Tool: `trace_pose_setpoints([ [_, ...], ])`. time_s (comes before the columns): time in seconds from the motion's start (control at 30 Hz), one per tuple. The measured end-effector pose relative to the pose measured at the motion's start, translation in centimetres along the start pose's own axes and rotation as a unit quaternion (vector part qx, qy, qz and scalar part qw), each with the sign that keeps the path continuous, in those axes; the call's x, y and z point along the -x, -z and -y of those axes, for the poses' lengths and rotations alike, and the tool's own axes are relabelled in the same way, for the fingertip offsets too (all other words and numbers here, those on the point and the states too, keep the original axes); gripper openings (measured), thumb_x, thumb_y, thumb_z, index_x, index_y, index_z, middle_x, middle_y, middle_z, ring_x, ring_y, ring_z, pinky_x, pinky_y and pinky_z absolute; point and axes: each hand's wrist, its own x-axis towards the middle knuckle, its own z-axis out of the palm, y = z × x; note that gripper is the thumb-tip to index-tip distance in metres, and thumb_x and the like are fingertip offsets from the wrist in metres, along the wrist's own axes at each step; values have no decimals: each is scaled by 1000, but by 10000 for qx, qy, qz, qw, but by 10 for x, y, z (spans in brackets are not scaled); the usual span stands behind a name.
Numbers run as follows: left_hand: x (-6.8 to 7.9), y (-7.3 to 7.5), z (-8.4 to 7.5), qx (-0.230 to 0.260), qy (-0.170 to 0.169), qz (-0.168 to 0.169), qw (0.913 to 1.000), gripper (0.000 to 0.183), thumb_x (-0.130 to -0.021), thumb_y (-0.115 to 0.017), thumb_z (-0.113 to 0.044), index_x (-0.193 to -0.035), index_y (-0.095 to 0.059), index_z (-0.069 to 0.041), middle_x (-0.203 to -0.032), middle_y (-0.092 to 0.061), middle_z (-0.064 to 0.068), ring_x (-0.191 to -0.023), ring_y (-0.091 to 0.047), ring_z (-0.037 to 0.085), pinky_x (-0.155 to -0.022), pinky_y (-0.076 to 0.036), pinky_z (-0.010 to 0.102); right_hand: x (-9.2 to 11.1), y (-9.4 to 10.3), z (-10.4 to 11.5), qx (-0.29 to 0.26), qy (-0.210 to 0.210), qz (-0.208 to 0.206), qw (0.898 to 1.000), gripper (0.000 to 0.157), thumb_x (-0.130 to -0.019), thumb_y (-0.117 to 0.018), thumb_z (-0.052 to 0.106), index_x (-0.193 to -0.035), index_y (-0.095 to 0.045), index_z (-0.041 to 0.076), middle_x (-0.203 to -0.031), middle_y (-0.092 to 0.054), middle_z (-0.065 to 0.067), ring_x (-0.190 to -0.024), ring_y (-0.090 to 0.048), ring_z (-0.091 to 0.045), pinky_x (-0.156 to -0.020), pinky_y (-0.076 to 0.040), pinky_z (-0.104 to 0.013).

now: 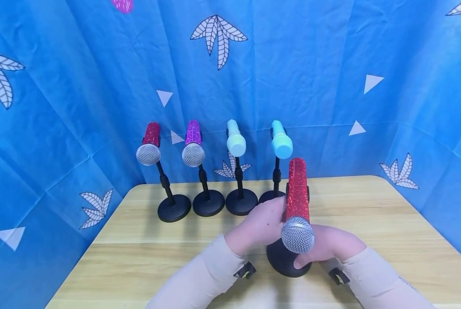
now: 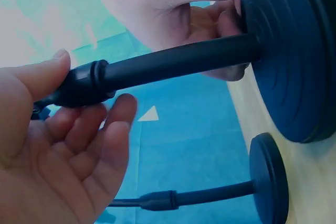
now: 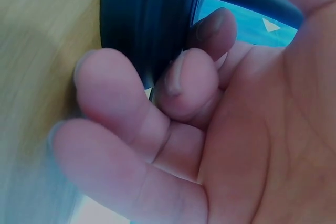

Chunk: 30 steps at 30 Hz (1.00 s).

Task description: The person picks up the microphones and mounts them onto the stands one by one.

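A glittery red microphone (image 1: pixel 297 189) with a silver mesh head sits on a black desk stand in front of me. My left hand (image 1: pixel 263 221) holds that stand by the collar of its pole (image 2: pixel 178 64), thumb on one side and fingers on the other. My right hand (image 1: pixel 326 242) grips the round black base (image 1: pixel 282 257), its thumb on the top face. Curled fingers (image 3: pixel 115 98) of the right hand lie at the base's rim in the right wrist view, close to the tabletop. Whether the base touches the table I cannot tell.
Several microphones on black stands line the back of the wooden table (image 1: pixel 137 257): dark red (image 1: pixel 152 134), purple (image 1: pixel 193 132), pale mint (image 1: pixel 236 143) and turquoise (image 1: pixel 282 145). The turquoise one's base is partly hidden behind my left hand. A blue patterned curtain (image 1: pixel 303 64) hangs behind.
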Motion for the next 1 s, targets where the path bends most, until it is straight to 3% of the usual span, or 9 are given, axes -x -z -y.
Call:
trace_pose_setpoints([
  [0.2, 1, 11, 6, 225, -666, 558, 9960, 30, -102, -61, -22, -132, -60, -20, -124, -64, -11, -119, -56, 0, -102, -43, 24, -2, 1, -3, -17, 190, 84, 9998, 86, -70, -91, 24, -138, -47, -6, -124, -59, -8, -112, -58, -29, -97, -46, -57],
  [0.33, 0, 15, 10, 115, -916, 734, 9930, 28, -103, -57, -15, -131, -62, -15, -123, -67, -8, -115, -58, -1, -100, -44, 19, -2, 1, -4, -72, 240, 98, 9996, 88, -71, -91, 23, -139, -45, -8, -122, -59, -7, -109, -57, -26, -94, -48, -54],
  [0.47, -1, 11, 10, 51, -766, 614, 9952, 26, -102, -61, -15, -128, -65, -14, -119, -68, -8, -110, -60, -2, -96, -46, 18, -1, 1, -4, -168, 271, 94, 9994, 88, -70, -91, 23, -138, -44, -8, -118, -58, -7, -106, -57, -26, -91, -49, -52],
  [0.73, -1, 3, 1, -536, -254, -113, 9982, 22, -95, -73, -26, -115, -64, -24, -99, -64, -17, -90, -59, -2, -77, -49, 19, 3, 1, -6, -365, -115, 32, 9993, 91, -71, -92, 23, -138, -40, -10, -122, -56, -11, -112, -55, -30, -93, -48, -55],
  [0.9, 3, 9, -3, 233, 11, -143, 9996, 17, -96, -70, -26, -112, -65, -24, -97, -64, -16, -88, -60, 0, -77, -51, 24, 3, 1, -6, -368, -135, 7, 9992, 93, -70, -93, 23, -139, -40, -9, -124, -55, -11, -115, -54, -31, -95, -48, -57],
  [1.0, 4, 9, -2, 649, -32, -82, 9979, 18, -98, -68, -24, -115, -65, -22, -101, -68, -15, -91, -62, -1, -82, -52, 23, 2, 1, -6, -351, -167, 14, 9992, 94, -70, -93, 24, -140, -40, -9, -126, -55, -12, -116, -54, -32, -95, -48, -57],
])
